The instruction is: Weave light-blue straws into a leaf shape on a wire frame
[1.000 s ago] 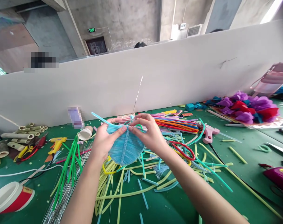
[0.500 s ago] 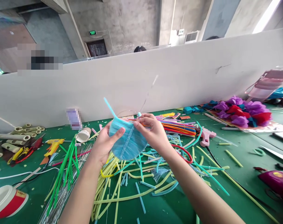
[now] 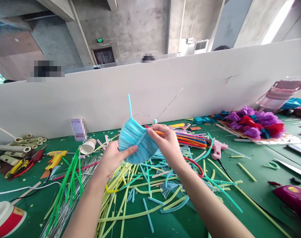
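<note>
the blue leaf [image 3: 132, 132] is held up between the two hands, above the green table [image 3: 181, 228], its ribbed face turned to the near side. the left hand [image 3: 113, 157] grips its near left edge, thumb lying flat on the face and the fingers mostly hidden behind. the right hand [image 3: 166, 137] is closed in a pinch at the far right edge, by the end of the middle rib; whether it pinches the leaf or the wire there, i cannot tell. a blue strip [image 3: 130, 105] sticks up from the leaf's far left corner, apart from both hands. just beyond the right fingertips is a small blue knob [image 3: 155, 121], with a thin wire [image 3: 169, 106] slanting up to the right. pale yellow strips [image 3: 110, 195] lie on the near side below the leaf.
</note>
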`<action>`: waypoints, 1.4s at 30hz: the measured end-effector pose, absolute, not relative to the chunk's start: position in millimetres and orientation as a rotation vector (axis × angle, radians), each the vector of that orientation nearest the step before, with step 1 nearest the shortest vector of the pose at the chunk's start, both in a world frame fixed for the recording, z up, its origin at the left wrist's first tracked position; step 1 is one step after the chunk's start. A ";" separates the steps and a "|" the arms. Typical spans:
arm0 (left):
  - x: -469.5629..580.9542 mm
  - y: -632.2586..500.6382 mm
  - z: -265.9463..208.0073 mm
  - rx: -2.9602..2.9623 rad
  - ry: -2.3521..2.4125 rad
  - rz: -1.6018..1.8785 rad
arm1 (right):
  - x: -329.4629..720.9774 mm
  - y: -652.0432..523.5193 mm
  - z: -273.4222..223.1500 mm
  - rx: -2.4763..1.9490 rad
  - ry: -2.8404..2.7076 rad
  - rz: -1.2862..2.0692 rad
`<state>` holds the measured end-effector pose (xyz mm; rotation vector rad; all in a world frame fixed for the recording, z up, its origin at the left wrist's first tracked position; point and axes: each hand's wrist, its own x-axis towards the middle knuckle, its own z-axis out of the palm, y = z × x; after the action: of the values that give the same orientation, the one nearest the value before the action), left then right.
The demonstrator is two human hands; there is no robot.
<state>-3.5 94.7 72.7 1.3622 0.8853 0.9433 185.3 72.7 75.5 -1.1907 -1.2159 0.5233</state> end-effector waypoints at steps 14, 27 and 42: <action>-7.2 99.0 72.9 1.264 0.884 1.006 | 196.4 72.3 81.1 -1.272 -1.459 0.446; -5.6 96.0 76.4 1.179 0.842 1.017 | 195.5 72.2 83.8 -1.198 -1.432 0.473; -12.1 100.5 77.6 1.112 0.812 1.076 | 208.2 70.2 86.7 -1.139 -1.576 0.571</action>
<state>-12.1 100.5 77.6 1.1125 0.8117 1.0758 208.2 70.2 86.7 -1.1388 -1.5755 0.5711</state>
